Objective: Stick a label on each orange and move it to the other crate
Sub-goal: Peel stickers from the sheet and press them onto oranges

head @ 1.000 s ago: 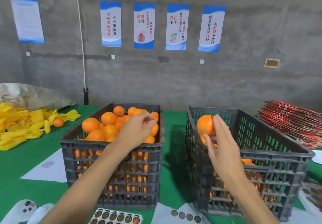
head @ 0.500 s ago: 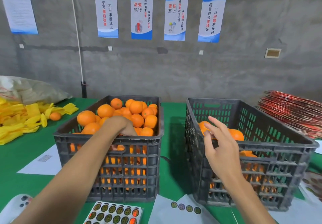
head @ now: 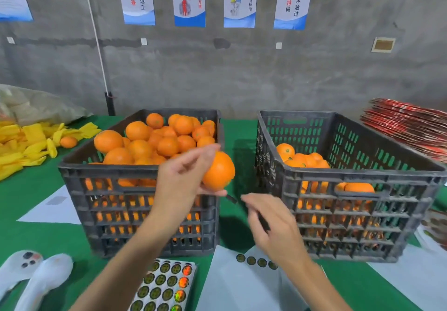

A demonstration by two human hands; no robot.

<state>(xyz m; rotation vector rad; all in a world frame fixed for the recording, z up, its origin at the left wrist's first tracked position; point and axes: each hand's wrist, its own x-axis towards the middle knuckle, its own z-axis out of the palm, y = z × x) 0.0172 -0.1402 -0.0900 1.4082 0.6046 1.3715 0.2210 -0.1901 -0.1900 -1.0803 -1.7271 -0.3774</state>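
My left hand (head: 183, 180) holds an orange (head: 219, 171) between thumb and fingers, in front of the near right corner of the left crate (head: 135, 170). That crate is heaped with oranges (head: 154, 138). The right crate (head: 362, 175) holds a lower layer of labelled oranges (head: 300, 159). My right hand (head: 271, 221) hovers below the orange, between the two crates, fingers loosely bent and holding nothing. A sheet of round labels (head: 167, 284) lies at the front, under my left forearm. A few more labels (head: 256, 261) sit on white backing paper.
Yellow foam nets (head: 26, 143) and a stray orange (head: 68, 142) lie at the left. A stack of red flat sheets (head: 408, 126) sits at the right. White controllers (head: 31, 274) rest at the front left. White papers (head: 54, 207) lie on the green tabletop (head: 36, 233).
My left hand lifted an orange out of the left crate and brought it toward the gap. My right hand released its orange into the right crate and drew back, down and left.
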